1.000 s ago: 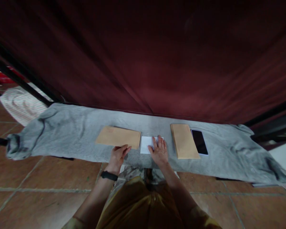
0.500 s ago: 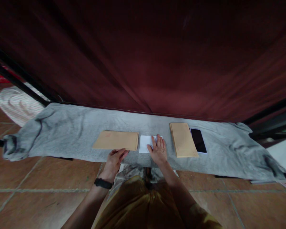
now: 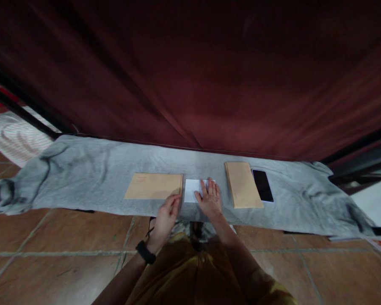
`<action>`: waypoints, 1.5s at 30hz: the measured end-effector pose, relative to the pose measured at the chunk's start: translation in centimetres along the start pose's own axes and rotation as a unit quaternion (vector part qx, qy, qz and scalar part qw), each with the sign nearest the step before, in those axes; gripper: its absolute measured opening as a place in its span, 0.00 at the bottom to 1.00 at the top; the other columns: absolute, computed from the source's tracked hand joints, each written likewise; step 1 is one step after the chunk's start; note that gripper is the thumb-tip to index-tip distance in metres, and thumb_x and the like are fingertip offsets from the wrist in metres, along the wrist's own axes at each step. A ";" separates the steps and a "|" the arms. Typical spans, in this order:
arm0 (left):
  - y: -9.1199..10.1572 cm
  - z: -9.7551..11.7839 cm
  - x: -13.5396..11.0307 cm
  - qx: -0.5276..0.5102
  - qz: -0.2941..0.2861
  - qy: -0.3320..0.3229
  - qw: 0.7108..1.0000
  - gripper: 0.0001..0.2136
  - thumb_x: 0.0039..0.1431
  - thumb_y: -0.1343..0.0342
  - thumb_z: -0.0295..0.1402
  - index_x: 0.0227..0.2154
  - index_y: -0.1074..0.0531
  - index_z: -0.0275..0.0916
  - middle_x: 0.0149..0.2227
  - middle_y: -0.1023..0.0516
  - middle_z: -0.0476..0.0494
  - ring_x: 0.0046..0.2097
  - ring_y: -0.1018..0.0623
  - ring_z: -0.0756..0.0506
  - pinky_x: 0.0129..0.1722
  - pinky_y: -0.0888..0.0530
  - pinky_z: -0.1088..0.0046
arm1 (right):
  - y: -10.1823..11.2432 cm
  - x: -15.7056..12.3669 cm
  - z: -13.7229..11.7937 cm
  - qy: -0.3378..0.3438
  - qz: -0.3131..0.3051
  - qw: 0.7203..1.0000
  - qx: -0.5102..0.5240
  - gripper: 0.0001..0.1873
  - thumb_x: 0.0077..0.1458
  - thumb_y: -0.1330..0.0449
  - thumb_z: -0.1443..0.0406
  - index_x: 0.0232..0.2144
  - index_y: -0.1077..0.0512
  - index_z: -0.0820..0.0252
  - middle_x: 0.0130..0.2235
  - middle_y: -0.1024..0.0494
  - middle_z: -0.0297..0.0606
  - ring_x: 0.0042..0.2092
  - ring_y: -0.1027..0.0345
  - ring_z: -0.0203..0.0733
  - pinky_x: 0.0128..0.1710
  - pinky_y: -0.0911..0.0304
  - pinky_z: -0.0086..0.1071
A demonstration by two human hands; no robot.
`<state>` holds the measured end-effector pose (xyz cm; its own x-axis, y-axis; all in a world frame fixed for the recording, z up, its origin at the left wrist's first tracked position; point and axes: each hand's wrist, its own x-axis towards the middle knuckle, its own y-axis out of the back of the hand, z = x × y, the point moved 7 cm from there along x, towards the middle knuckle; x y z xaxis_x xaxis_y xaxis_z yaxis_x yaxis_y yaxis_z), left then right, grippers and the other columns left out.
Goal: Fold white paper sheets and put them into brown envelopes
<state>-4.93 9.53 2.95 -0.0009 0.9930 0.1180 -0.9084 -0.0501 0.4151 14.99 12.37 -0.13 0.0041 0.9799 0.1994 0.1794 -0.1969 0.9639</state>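
Observation:
A brown paper envelope (image 3: 152, 185) with small red print lies flat, its long side running left to right. At its near right corner my left hand (image 3: 167, 213) is closed, thumb and fingertips together on the edge. The grip itself is partly hidden by the fingers. Just right of that envelope is a small white sheet of paper (image 3: 189, 191). My right hand (image 3: 210, 201) rests flat on the sheet's right part, fingers stretched out and slightly spread. Further right sits a stack of brown envelopes (image 3: 244, 185), set lengthwise away from me.
A dark-screened phone (image 3: 263, 185) lies against the right side of the stack. Everything rests on a narrow bench covered by a grey cloth (image 3: 92, 178). A dark red curtain (image 3: 190, 84) hangs behind it, with dark metal bars at both ends. Brown floor tiles (image 3: 70, 233) show in front.
My left hand has slid right along the envelope's near edge to its right corner. My right hand stays on the white sheet. The whole view has shifted slightly.

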 end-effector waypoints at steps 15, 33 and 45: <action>-10.5 2.1 2.1 0.320 -0.088 -0.169 0.928 0.29 0.74 0.64 0.42 0.71 0.52 0.32 0.71 0.43 0.30 0.73 0.46 0.39 0.69 0.40 0.51 | -0.2 -0.1 0.1 0.010 -0.052 0.998 -0.021 0.32 0.68 0.50 0.64 0.72 0.49 0.57 0.73 0.52 0.54 0.73 0.55 0.57 0.69 0.57 0.54; -10.5 1.2 2.6 0.388 -0.081 -0.188 0.899 0.25 0.73 0.60 0.37 0.69 0.42 0.34 0.72 0.45 0.33 0.73 0.48 0.38 0.70 0.42 0.52 | 0.1 -0.2 0.8 0.002 -0.023 1.000 0.019 0.28 0.71 0.54 0.64 0.70 0.43 0.62 0.72 0.46 0.47 0.72 0.52 0.50 0.69 0.55 0.48; -11.0 1.1 2.2 0.397 -0.106 -0.227 0.883 0.27 0.71 0.59 0.34 0.69 0.45 0.29 0.72 0.46 0.32 0.74 0.50 0.39 0.71 0.44 0.53 | 0.7 -2.1 2.9 -0.008 0.028 0.999 0.027 0.28 0.72 0.58 0.64 0.69 0.43 0.67 0.70 0.40 0.51 0.71 0.48 0.50 0.68 0.52 0.50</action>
<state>5.51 12.17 -0.35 0.4651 0.8531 0.2365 -0.2880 -0.1068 0.9516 17.97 10.26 -0.44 0.0316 0.9677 0.2502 0.2317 -0.2506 0.9400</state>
